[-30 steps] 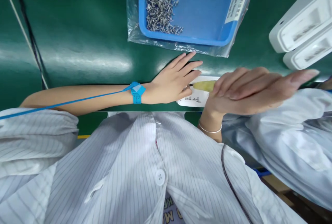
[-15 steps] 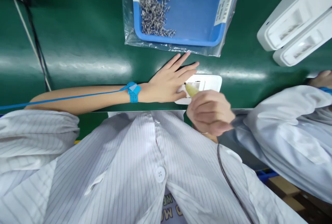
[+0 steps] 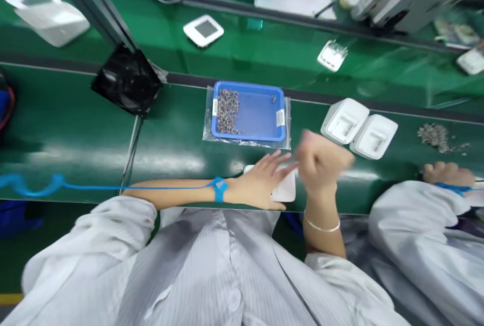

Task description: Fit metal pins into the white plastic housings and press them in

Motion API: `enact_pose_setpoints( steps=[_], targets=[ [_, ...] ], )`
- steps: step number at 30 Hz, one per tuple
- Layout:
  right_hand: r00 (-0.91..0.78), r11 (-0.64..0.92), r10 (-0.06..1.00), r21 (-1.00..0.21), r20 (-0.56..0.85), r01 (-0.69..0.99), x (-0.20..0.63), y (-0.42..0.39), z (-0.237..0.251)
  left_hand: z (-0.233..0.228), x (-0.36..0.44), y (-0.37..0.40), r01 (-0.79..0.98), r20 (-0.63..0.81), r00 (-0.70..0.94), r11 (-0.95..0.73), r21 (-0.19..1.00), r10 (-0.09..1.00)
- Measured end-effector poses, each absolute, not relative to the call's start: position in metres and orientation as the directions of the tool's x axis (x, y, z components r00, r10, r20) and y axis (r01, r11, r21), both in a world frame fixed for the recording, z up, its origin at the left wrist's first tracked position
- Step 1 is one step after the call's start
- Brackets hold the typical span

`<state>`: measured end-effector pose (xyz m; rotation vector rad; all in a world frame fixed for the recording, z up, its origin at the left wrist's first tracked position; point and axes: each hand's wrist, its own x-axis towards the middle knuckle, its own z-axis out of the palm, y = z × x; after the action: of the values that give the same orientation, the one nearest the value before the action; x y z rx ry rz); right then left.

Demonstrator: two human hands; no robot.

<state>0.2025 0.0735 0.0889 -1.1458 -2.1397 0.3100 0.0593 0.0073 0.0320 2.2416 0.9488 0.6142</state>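
Observation:
A white plastic housing (image 3: 285, 191) lies on the green bench near its front edge. Across it is spread my left hand (image 3: 260, 181), fingers open and palm down, hiding much of its surface. A blue wrist strap (image 3: 219, 190) with a cord circles the left wrist. Just right of the housing, raised above the bench, my right hand (image 3: 321, 160) is curled into a fist and smeared by motion. Whatever the fist holds is hidden. Beyond the hands sits a blue tray (image 3: 260, 114) on a clear plastic bag, with many small metal screws (image 3: 228, 112) heaped at its left.
Two white housings (image 3: 346, 120) stand back right, near a pile of small metal parts (image 3: 434, 136). A co-worker's hand (image 3: 448, 172) rests at far right. A metal post (image 3: 98, 8) on a black base rises at left. Behind runs a green strip carrying a white device (image 3: 203, 30).
The view has tilted up, showing more of the bench. My right fist has lifted off the housing, and its yellow pointed tool no longer shows. My left hand stays on the housing.

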Motion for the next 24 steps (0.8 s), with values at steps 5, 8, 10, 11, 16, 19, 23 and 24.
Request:
enact_pose_setpoints(
  steps=[5, 8, 10, 11, 16, 19, 23, 24],
  targets=[
    [-0.607, 0.602, 0.794, -0.169, 0.029, 0.78, 0.164, 0.167, 0.082, 0.036, 0.057, -0.005, 0.464, 0.191, 0.674, -0.611, 0.641, 0.713],
    [-0.447, 0.448, 0.888, -0.021, -0.103, 0.894, 0.159, 0.186, 0.068, 0.042, 0.02, 0.008, 0.337, 0.399, 0.383, -0.528, 0.779, 0.833],
    [-0.364, 0.365, 0.928, 0.002, -0.075, 0.931, 0.16, 0.19, 0.06, 0.044, -0.006, 0.039, 0.341, 0.482, 0.032, -0.463, 0.818, 0.876],
    [-0.333, 0.335, 0.941, 0.009, -0.063, 0.942, 0.16, 0.191, 0.056, 0.044, -0.018, 0.061, 0.369, 0.483, -0.138, -0.408, 0.835, 0.865],
    [-0.267, 0.268, 0.963, 0.027, -0.039, 0.963, 0.153, 0.195, 0.047, 0.047, -0.058, 0.189, 0.412, 0.213, -0.679, 0.124, 0.903, 0.702],
    [-0.271, 0.272, 0.962, 0.033, -0.018, 0.962, 0.15, 0.196, 0.047, 0.056, -0.065, 0.236, 0.365, 0.074, -0.677, 0.247, 0.898, 0.732],
    [-0.311, 0.31, 0.951, 0.032, 0.003, 0.95, 0.151, 0.194, 0.047, 0.061, -0.052, 0.242, 0.482, 0.112, -0.547, 0.203, 0.853, 0.83],
    [-0.32, 0.32, 0.947, 0.029, 0.006, 0.947, 0.151, 0.194, 0.047, 0.059, -0.046, 0.235, 0.533, 0.158, -0.486, 0.148, 0.833, 0.86]
  ],
)
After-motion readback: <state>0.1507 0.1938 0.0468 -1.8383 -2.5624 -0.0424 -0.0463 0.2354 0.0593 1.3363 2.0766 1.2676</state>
